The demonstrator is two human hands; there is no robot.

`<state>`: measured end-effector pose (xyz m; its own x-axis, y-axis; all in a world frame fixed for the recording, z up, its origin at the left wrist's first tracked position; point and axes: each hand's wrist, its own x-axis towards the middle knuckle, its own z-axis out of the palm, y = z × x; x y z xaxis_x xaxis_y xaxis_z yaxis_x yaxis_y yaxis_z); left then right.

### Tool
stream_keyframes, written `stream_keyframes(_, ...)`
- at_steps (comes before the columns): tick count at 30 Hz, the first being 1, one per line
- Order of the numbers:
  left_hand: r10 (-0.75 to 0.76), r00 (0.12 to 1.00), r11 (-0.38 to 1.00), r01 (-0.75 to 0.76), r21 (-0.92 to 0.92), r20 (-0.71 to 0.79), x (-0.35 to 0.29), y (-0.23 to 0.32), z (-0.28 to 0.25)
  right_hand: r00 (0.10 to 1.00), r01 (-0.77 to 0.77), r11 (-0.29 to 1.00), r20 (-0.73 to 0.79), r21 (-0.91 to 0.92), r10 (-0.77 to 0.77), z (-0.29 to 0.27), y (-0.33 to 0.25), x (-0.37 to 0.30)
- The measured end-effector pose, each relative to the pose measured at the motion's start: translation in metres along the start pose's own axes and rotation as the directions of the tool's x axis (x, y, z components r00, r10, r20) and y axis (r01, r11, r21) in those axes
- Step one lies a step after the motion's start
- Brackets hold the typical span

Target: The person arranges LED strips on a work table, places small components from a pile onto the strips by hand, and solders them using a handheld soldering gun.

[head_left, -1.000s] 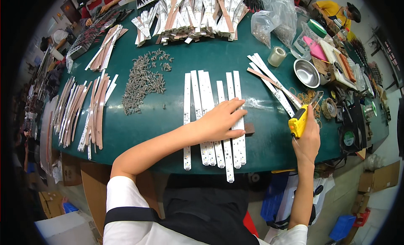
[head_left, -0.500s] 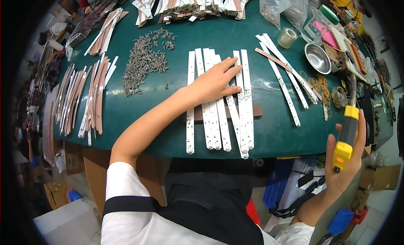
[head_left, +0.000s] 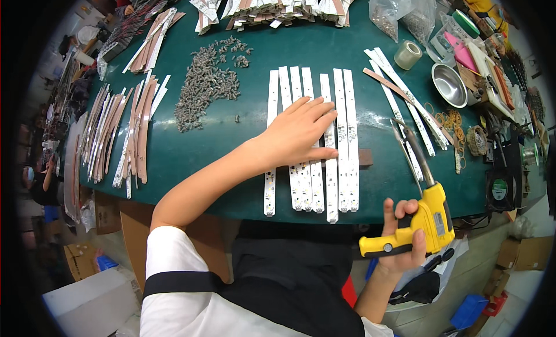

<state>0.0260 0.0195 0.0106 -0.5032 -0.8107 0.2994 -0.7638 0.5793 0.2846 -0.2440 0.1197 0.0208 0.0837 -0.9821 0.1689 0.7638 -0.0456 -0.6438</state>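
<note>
Several white LED circuit strips (head_left: pixel 343 180) lie side by side, pointing away from me, in the middle of the green table. My left hand (head_left: pixel 295 133) rests flat across them with its fingers spread, covering part of several strips. To their right, my right hand (head_left: pixel 399 263) grips a yellow and black soldering gun (head_left: pixel 438 218) by its handle. Its long metal nozzle and a thin curved tube (head_left: pixel 407 154) point away from me, over the table. A dark bar (head_left: pixel 365 157) shows from beneath the strips on the right.
A heap of small metal parts (head_left: pixel 202 85) lies left of the strips. More strip bundles (head_left: pixel 138 128) line the left side, with a large pile (head_left: pixel 284 5) at the back. To the right are crossed strips (head_left: pixel 405 99), a tape roll (head_left: pixel 408 55), a metal bowl (head_left: pixel 449 85) and rubber bands (head_left: pixel 454 125).
My right hand has swung the soldering gun in leftward and turned it, nozzle now over the table. Under my left hand the strips have straightened and spread apart. The view has shifted slightly.
</note>
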Motion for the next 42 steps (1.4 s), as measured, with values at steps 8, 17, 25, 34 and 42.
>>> stream_keyframes(8, 0.073, 0.996, 0.989, -0.066, -0.130, 0.050, 0.004, 0.012, 0.007, 0.997, -0.065, 0.969, -0.018, 0.238, 0.071, 0.003, 0.020, 0.014)
stream_keyframes(17, 0.019, 0.998, 0.975, -0.005, -0.221, 0.058, -0.013, 0.035, 0.019, 0.994, -0.075, 0.977, -0.064, 0.197, 0.089, 0.001, 0.020, 0.003)
stream_keyframes(25, -0.163, 0.985, 0.983, 0.167, -0.079, 0.049, -0.056, 0.005, -0.029, 0.991, -0.020, 0.992, -0.130, 0.125, 0.037, 0.001, -0.005, -0.011)
stream_keyframes(34, -0.366, 0.914, 0.908, 0.311, -0.280, -0.173, -0.075, -0.006, -0.032, 0.994, -0.101, 0.993, -0.040, 0.067, 0.104, 0.032, 0.009, -0.005)
stream_keyframes(42, -0.415, 0.870, 0.879, 0.459, 0.127, -0.267, -0.113, -0.073, -0.052, 0.981, -0.150, 0.988, -0.135, -0.045, 0.143, 0.032, 0.018, -0.009)
